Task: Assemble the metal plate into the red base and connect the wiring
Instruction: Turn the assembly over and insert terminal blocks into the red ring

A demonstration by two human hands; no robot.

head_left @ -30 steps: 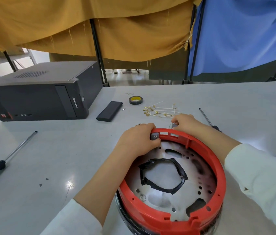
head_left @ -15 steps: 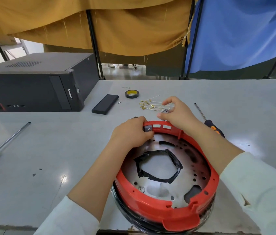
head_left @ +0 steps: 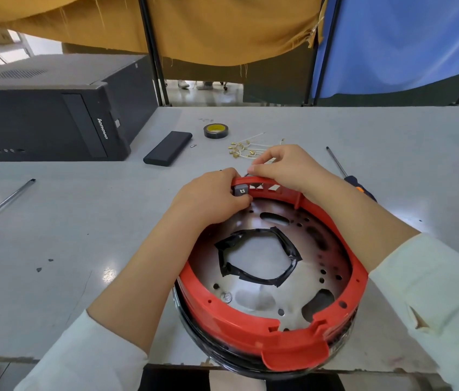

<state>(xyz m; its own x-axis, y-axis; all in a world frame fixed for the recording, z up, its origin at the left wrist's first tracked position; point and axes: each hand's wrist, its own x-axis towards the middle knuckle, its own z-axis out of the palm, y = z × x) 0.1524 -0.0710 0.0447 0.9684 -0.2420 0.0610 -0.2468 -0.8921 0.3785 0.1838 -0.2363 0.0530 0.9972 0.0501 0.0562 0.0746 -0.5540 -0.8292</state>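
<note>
The round red base (head_left: 231, 320) lies at the table's near edge with the shiny metal plate (head_left: 262, 300) seated inside it; a ring of black tape (head_left: 253, 277) edges the plate's middle opening. My left hand (head_left: 211, 198) grips a small grey connector block (head_left: 240, 190) at the far rim of the red base. Just beside it, my right hand (head_left: 284, 167) pinches a thin wire end over the same rim. A bundle of white wires with brass terminals (head_left: 243, 150) lies on the table beyond my hands.
A black computer case (head_left: 45, 108) stands at the back left, with a flat black box (head_left: 167, 148) and a roll of tape (head_left: 216, 130) near it. One screwdriver (head_left: 2, 204) lies at the left, another (head_left: 346, 176) at the right behind my right arm.
My right hand rose from behind the rim and now pinches a wire end at the rim's top beside the grey block. The left hand kept its grip. The camera moved closer.
</note>
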